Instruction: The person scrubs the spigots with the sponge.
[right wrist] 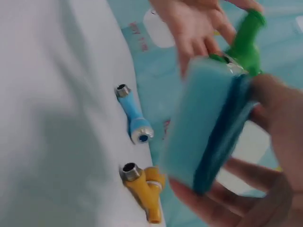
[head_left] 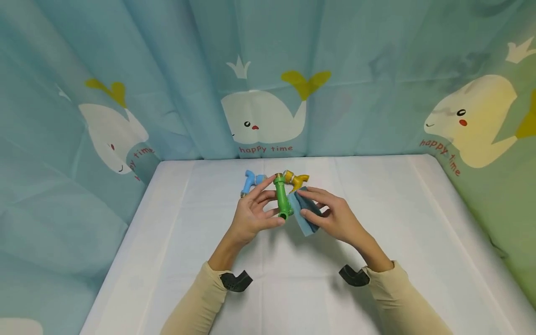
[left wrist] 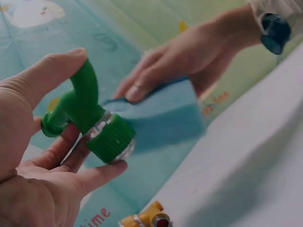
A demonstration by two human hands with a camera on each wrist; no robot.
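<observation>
Between the thumb and fingers of my left hand (head_left: 251, 216) is a green plastic faucet (head_left: 282, 197), held up above the table. Its ribbed knob and curved spout show in the left wrist view, with the thumb at the spout's tip and a finger under the knob. My right hand (head_left: 337, 216) pinches a blue sponge (left wrist: 165, 118) that has a light foam side and a darker scouring layer. In the left wrist view the sponge's edge overlaps the green faucet's knob; the sponge looks blurred there.
On the white table (head_left: 188, 260), near its back edge, lie a light blue faucet (right wrist: 132, 113) and a yellow faucet (right wrist: 147, 194). A curtain (head_left: 176, 93) printed with whales hangs behind and at the sides. Black wrist mounts (head_left: 236, 281) sit at both sleeve cuffs.
</observation>
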